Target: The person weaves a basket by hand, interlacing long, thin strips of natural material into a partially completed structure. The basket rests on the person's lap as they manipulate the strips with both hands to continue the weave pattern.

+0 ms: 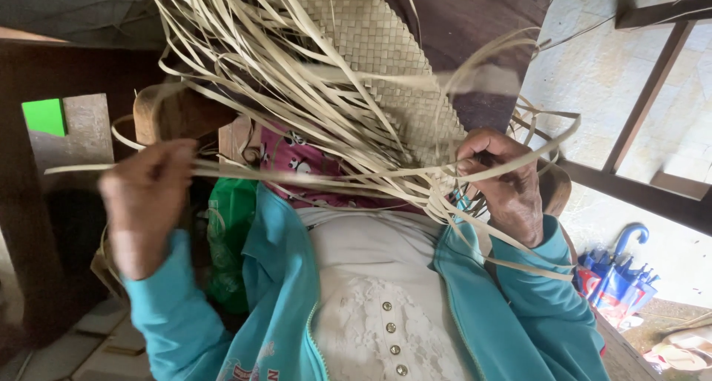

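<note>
1. A partly woven mat (386, 62) of pale, flat palm-leaf strips lay in front of the person, its finished chequered panel running from the top of the view down toward the right hand.
2. Loose, unwoven strips (297, 92) fanned out from the panel's lower and left edges, crossing over one another in a tangle above the person's lap.
3. The right hand (508, 184) sat at the lower edge of the woven panel, fingers curled and closed around several strips where the weaving ended.
4. The left hand (144, 199), blurred, was held well apart from the right, out to the side, its fingers pinched on one long strip (245, 172) that stretched almost level across to the working edge.
5. Both arms wore teal jacket sleeves (170, 322); the jacket hung open over a white buttoned top (378, 307).
6. A pink patterned cloth (297, 162) showed beneath the loose strips, with a green plastic bag (230, 232) just beside it, near the left arm.
7. Dark wooden furniture (81, 69) stood behind the left hand.
8. On the floor beyond the right elbow lay a folded blue umbrella (619, 270), below a dark wooden railing (645, 99) set against a pale stone floor.
</note>
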